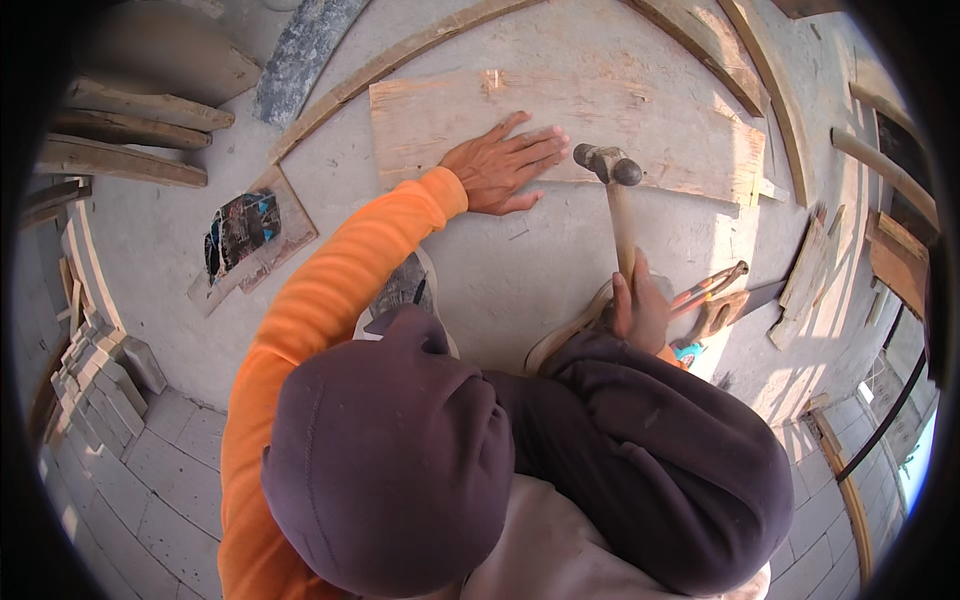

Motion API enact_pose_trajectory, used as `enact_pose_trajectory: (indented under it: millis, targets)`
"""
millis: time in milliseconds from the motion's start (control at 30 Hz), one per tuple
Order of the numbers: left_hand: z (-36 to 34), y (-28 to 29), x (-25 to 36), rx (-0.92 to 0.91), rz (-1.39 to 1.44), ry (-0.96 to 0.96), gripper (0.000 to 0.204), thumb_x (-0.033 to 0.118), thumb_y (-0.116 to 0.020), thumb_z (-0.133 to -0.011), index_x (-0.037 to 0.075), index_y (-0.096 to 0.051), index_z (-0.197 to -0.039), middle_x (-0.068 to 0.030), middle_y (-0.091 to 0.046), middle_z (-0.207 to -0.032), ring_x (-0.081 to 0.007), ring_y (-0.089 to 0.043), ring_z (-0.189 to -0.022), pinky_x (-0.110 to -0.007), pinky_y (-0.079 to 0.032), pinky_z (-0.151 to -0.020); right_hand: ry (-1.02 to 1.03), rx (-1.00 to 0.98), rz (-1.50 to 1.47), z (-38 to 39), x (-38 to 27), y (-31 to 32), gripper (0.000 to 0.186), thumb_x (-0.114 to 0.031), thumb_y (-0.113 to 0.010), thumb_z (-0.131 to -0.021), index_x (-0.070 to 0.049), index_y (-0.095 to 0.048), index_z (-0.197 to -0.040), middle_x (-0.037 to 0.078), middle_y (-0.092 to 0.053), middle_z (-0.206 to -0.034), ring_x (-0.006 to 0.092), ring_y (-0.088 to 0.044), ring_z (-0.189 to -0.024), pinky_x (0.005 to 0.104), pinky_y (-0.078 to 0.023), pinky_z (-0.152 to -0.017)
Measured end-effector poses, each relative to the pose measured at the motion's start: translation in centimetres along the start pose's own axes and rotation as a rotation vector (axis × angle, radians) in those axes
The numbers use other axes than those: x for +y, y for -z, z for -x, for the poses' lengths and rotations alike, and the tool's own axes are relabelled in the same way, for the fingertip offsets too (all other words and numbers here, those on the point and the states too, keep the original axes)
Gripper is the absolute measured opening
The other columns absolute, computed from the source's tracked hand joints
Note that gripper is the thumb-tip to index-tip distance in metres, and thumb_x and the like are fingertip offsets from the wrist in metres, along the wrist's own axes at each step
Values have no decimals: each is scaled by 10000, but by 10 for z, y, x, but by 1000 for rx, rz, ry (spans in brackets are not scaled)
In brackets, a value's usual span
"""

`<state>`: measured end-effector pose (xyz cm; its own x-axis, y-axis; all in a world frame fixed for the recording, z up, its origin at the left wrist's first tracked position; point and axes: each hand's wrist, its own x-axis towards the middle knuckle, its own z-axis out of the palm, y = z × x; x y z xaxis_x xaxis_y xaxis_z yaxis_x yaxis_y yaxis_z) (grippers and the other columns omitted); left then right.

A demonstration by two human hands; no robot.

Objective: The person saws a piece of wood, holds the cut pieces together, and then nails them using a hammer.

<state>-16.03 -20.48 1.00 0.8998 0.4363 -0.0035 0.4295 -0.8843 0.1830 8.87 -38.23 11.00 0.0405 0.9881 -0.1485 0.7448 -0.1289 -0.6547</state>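
**A:** Head view, the only feed on my end. What have you got for the left hand?

**B:** Left hand (pixel 503 168) palm down on the plywood board (pixel 600 110), fingers parted, pointing right. Nothing gripped. Orange sleeve (pixel 330 280) behind it.

**A:** And the board?

**B:** Flat on the grey floor (pixel 480 265), far side of the person, long edge running left to right. Split, rough patches at its right end.

**A:** I have the right hand (pixel 643 305) closed around the near end of the hammer (pixel 621 220) handle. Head at the far end, over the board's near edge, right of the left hand. Touching? I can't tell from this angle.

**B:** Right of that hand I note pincers (pixel 708 288) with red handles, and just nearer, a wooden saw handle (pixel 722 315).

**A:** Left side: dark bundle (pixel 243 235) on a small plywood piece (pixel 292 210). Beyond, a long wooden strip (pixel 400 58) and a stained grey plank (pixel 305 60), far left.
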Motion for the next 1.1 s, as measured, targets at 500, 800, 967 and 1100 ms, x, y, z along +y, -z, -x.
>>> enact_pose_trajectory:
  millis: [500,800,967,1100]
  targets:
    - [-3,-4,1,-31,-14,-10,641,515,-390,-1046,83,-442,-1517,-43,-365,-1608,-177,-290,-1507,-480,-192,-1268,90,-48,16,0,11,-10,462,41,-626,-955,68,-524,-1405,262,-696,-1069,331,-735,-885,351,-565,-776]
    - [-5,-5,0,54,102,26,703,554,-483,-1000,-13,-533,-1413,-111,-319,-1627,-228,-255,-1526,-463,-187,-1275,111,-47,4,-4,9,-10,452,31,-628,-955,58,-540,-1397,269,-693,-1068,326,-733,-876,353,-566,-775]
    - [-9,2,0,52,83,165,958,658,-520,-936,-81,-328,-1514,-173,-247,-1646,-291,-228,-1534,-412,-187,-1276,-91,-9,14,-1,-8,0,458,35,-629,-953,54,-539,-1402,289,-694,-1094,334,-744,-926,349,-568,-798]
    - [-9,5,2,44,77,194,1025,698,-512,-916,-56,-239,-1555,-165,-222,-1660,-288,-216,-1539,-423,-177,-1278,42,30,-61,5,8,-12,446,35,-633,-951,81,-544,-1385,298,-695,-1097,324,-748,-931,347,-567,-790]
